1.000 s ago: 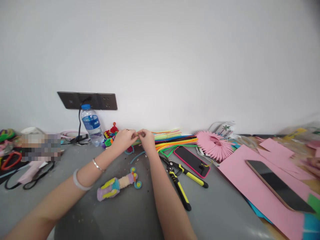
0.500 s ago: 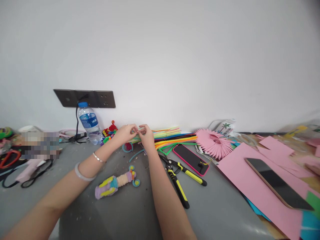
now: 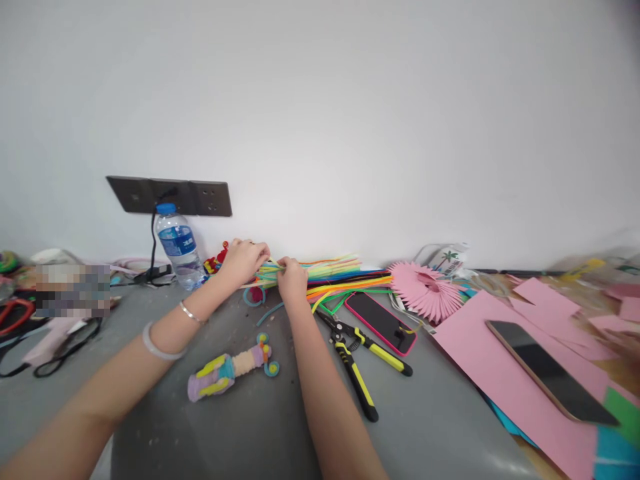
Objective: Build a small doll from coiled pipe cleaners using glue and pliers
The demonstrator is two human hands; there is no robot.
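A bundle of coloured pipe cleaners (image 3: 345, 275) lies along the foot of the wall, with both of my hands at its left part. My left hand (image 3: 245, 259) has its fingers closed on a pale yellow pipe cleaner, just above the bundle's left ends. Close beside it, my right hand (image 3: 293, 280) pinches among the pipe cleaners; its fingertips are partly hidden. Nearer to me lies a figure made of wound pipe cleaners (image 3: 233, 369), in purple, yellow, blue and cream with coiled ends. A curled blue and red piece (image 3: 255, 296) sits just below my hands.
Yellow-and-black pliers (image 3: 355, 353) lie open right of my right forearm, beside a pink-cased phone (image 3: 381, 323). A water bottle (image 3: 177, 247) stands left. Farther right are a pink folded-paper ring (image 3: 425, 290), pink paper sheets (image 3: 480, 333) and another phone (image 3: 550, 370). Orange-handled scissors (image 3: 15, 315) lie far left.
Both hands have come down from just above the bundle onto the pipe cleaners. My left hand has shifted slightly left, away from the right one, and the fingertips are now apart.
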